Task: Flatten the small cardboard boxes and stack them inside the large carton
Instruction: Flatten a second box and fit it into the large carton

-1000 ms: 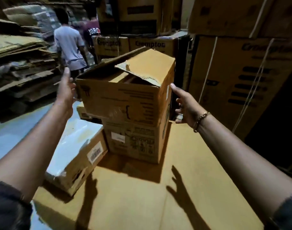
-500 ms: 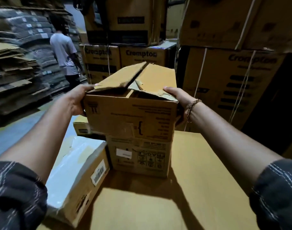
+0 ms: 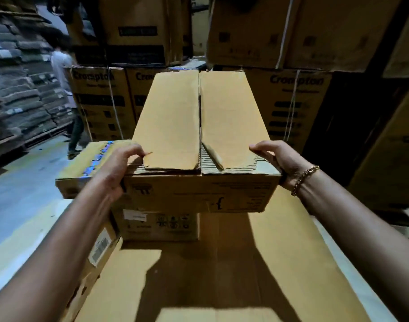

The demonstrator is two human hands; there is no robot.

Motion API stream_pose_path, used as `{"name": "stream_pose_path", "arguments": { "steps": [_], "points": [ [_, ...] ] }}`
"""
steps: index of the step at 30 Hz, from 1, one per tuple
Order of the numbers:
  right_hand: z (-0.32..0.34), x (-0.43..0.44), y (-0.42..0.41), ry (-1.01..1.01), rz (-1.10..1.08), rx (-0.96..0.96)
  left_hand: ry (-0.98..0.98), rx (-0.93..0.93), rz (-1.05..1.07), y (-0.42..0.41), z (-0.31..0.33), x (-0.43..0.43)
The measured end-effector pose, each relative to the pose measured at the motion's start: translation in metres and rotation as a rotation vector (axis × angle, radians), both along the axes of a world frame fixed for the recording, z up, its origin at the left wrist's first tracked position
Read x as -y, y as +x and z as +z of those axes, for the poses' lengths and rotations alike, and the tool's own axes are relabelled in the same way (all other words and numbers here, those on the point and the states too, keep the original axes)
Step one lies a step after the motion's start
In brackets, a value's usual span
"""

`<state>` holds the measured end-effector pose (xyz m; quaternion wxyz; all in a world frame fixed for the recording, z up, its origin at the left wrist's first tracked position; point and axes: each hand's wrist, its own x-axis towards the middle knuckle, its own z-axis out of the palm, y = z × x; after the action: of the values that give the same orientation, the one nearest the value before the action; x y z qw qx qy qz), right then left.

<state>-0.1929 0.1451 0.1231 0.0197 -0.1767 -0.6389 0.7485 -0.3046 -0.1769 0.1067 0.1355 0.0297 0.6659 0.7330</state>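
- Head view: both hands are on the small box [image 3: 199, 194]. The left hand [image 3: 118, 169] has its fingers curled over the near-left corner, and the right hand [image 3: 276, 162] is hooked over the near-right corner, a bracelet [image 3: 304, 180] on that wrist.
- The hands are wide apart, each clamped on its own corner, and the box is square between them.
- The top flaps [image 3: 173, 122] lie closed, with the seam running straight away from the hands down the middle.
- Just below the hands is a lower box [image 3: 159, 225]. The held one overhangs it towards the right hand, and I can't tell whether it rests there or is already lifted.
- Beside the left hand is a taped box [image 3: 92, 163], and under that forearm a labelled box [image 3: 100, 248].
- A cardboard sheet [image 3: 233, 275] spreads beneath both arms.
- Beyond the hands are stacked Crompton cartons [image 3: 298, 101] and a person [image 3: 61, 66] walking. Which carton takes the flats isn't clear.
- To do this step well, I'd bring the box in over the open sheet and clear of its neighbours, then open the flaps at both ends.
- Then I'd press opposite corners so the box folds along its own creases rather than crushing the walls.
- The main risk is the torn near edge under the fingers, so grip the solid side panels.
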Motion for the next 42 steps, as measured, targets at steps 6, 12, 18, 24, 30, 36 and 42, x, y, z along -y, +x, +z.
{"name": "stream_pose_path", "arguments": {
  "steps": [6,12,18,24,30,36,42],
  "points": [
    [-0.02,-0.08,0.119,0.106,-0.244,-0.201,-0.029,-0.1,-0.14,0.086,-0.024,-0.107],
    [-0.04,-0.174,0.253,0.214,-0.286,-0.217,-0.022,-0.168,-0.239,0.182,-0.055,-0.215],
    [-0.037,-0.257,0.369,0.25,-0.383,-0.189,-0.009,-0.183,-0.374,0.264,-0.067,-0.321],
    [-0.041,-0.34,0.445,0.317,-0.51,-0.159,0.037,-0.167,-0.478,0.312,-0.068,-0.431],
    [-0.04,-0.418,0.497,0.381,-0.622,-0.143,0.072,-0.157,-0.591,0.335,-0.069,-0.546],
    [-0.025,-0.5,0.561,0.39,-0.753,-0.143,0.055,-0.171,-0.738,0.372,-0.063,-0.653],
    [-0.008,-0.586,0.622,0.43,-0.806,-0.1,-0.03,-0.254,-0.796,0.423,-0.055,-0.738]
  ]
}}
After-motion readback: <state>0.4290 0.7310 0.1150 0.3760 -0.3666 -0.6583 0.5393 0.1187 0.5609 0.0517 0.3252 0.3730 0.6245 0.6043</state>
